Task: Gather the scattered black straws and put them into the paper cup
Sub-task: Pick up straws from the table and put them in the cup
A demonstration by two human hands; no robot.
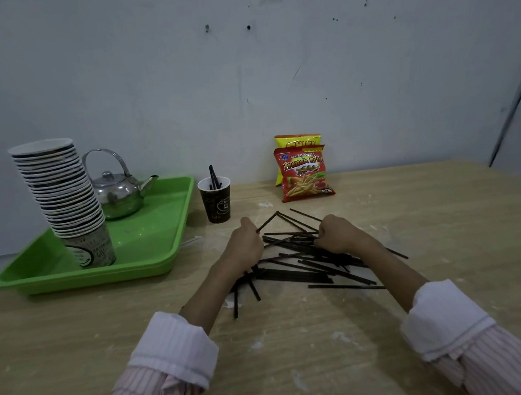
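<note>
A loose heap of several black straws [313,270] lies on the wooden table in front of me. My left hand [246,244] rests on the heap's left side, its fingers pinched on one black straw [267,221] that slants up and to the right. My right hand [337,233] is curled at the heap's far right side, fingertips closed on a few straws. A dark paper cup [216,204] stands upright behind my left hand, apart from it, with a few straws [213,176] sticking out of its top.
A green tray [152,260] at the left holds a tall leaning stack of paper cups [65,198] and a metal kettle [117,192]. Two snack bags [303,169] lean on the wall behind the heap. The table [439,215] runs on to the right.
</note>
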